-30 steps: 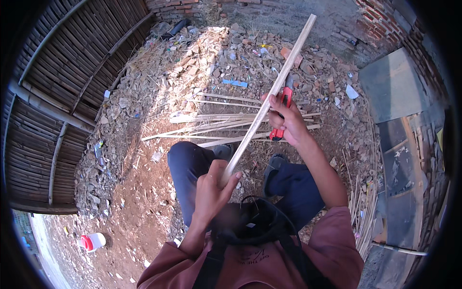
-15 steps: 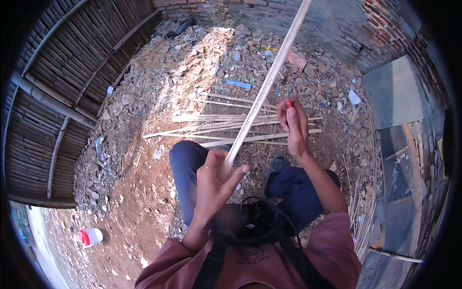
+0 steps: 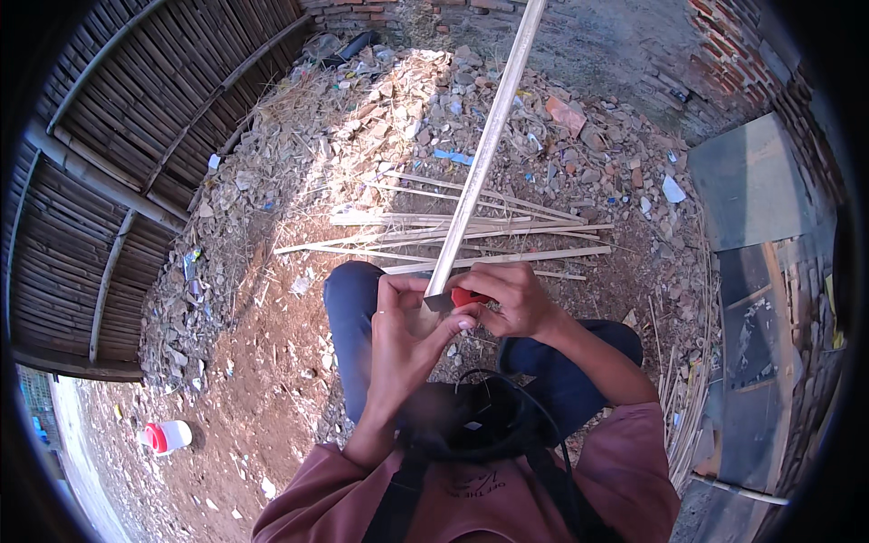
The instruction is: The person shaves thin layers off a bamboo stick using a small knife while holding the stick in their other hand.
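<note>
My left hand (image 3: pixel 401 333) is closed round the lower end of a long pale bamboo strip (image 3: pixel 480 172), which slants up and away past the top of the view. In my right hand (image 3: pixel 512 303) is a knife with a red handle (image 3: pixel 468 297). Its short, wide grey blade (image 3: pixel 439 302) lies against the strip just above my left fingers. Both hands are close together above my lap. On the ground beyond them lies a loose pile of similar bamboo strips (image 3: pixel 380 237), spread roughly crosswise.
Rubble and litter (image 3: pixel 398 118) cover the ground ahead, up to a brick wall (image 3: pixel 597 54). A bamboo-slat wall (image 3: pixel 181 81) stands at the left. Leaning panels (image 3: pixel 747 181) line the right side, near more thin strips (image 3: pixel 674 380). A red-lidded white container (image 3: pixel 170 437) rests at lower left.
My right hand has come down and left with the knife, bringing the blade to the bamboo strip. The strip's far end has swung a little to the left.
</note>
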`<state>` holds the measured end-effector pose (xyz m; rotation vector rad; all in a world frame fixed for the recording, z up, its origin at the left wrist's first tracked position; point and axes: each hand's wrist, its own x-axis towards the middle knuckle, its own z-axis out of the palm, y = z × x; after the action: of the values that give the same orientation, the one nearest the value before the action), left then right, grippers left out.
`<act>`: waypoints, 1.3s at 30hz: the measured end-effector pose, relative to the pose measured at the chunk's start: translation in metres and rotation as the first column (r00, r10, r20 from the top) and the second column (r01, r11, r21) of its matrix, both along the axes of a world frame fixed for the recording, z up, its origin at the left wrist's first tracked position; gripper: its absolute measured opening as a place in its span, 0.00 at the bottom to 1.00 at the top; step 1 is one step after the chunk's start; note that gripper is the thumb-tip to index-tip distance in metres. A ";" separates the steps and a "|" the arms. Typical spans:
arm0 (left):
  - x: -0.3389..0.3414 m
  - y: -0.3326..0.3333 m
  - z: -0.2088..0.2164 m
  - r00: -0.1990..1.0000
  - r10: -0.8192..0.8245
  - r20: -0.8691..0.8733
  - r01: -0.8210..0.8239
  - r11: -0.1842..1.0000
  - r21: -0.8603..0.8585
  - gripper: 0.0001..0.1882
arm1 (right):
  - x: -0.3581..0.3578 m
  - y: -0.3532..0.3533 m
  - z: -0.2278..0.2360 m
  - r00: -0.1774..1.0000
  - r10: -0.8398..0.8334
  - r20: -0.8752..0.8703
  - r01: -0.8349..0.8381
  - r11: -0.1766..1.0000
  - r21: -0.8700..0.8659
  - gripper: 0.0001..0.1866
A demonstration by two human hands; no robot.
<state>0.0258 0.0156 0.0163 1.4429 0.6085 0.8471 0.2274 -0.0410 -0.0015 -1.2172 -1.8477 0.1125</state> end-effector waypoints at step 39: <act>0.011 -0.006 -0.002 0.990 0.138 0.002 -0.138 0.990 0.027 0.26 | -0.014 -0.004 0.012 0.981 -0.193 -0.027 0.194 0.979 0.055 0.14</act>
<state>0.0364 0.0097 0.0147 1.4372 0.7055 0.9667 0.2129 -0.0454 0.0101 -1.3432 -1.6919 -0.0350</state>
